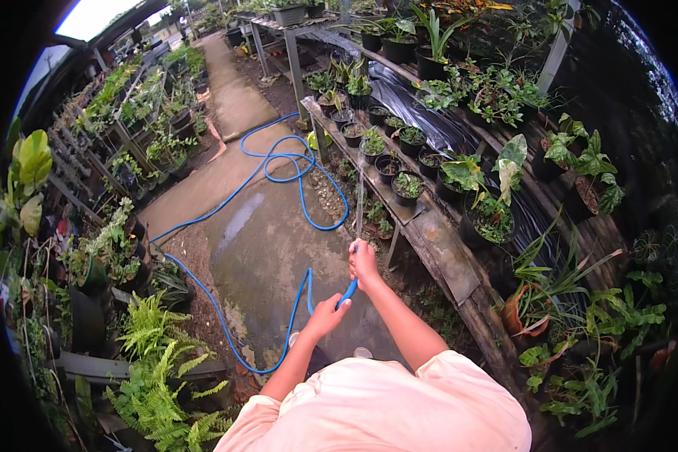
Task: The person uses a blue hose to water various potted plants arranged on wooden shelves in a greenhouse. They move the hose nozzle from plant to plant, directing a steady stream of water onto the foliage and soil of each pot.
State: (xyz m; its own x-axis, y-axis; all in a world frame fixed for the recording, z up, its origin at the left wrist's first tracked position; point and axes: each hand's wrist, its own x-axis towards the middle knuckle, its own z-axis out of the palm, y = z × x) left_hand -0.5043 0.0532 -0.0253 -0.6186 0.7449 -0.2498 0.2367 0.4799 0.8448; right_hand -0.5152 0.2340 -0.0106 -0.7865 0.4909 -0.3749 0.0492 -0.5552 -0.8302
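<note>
My right hand (364, 261) grips the blue garden hose (347, 296) near its outlet end. Further back along the same hose, my left hand (326, 314) is closed around it. A stream of water (360, 198) runs from the outlet toward small potted plants on a wooden bench (438, 243). Near the stream stand a leafy plant in a black pot (372, 144) and another low green plant in a black pot (408, 186). Exactly where the water lands is hard to tell. Behind my left hand the hose drops to the concrete.
Loose hose coils (285, 164) lie across the concrete path (271, 226). Ferns (158, 367) and pots crowd the left side. A terracotta pot (525, 311) with strappy leaves sits at right. Black plastic sheeting (404, 104) lies behind the bench, and a taller table (291, 34) stands beyond.
</note>
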